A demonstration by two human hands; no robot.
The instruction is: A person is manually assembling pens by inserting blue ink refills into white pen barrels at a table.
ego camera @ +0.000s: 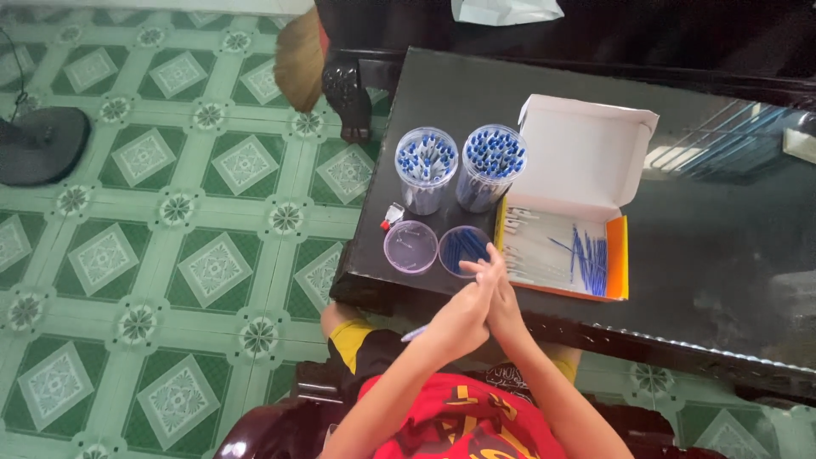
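Observation:
My left hand (463,313) and my right hand (503,299) are pressed together over the near edge of the black glass table (705,255). They close on a pale pen (414,334), whose end sticks out to the left below my left wrist. Just beyond my fingers sits a round clear lid holding blue refills (463,249), with an empty clear lid (410,246) to its left. To the right lies an open white box with an orange rim (618,255), holding clear pen barrels and blue refills.
Two clear jars of blue-capped pens (427,166) (491,166) stand behind the lids. A small white and red piece (393,215) lies by the table's left edge. On the green tiled floor are a dark fan base (42,144) and a broom (299,59).

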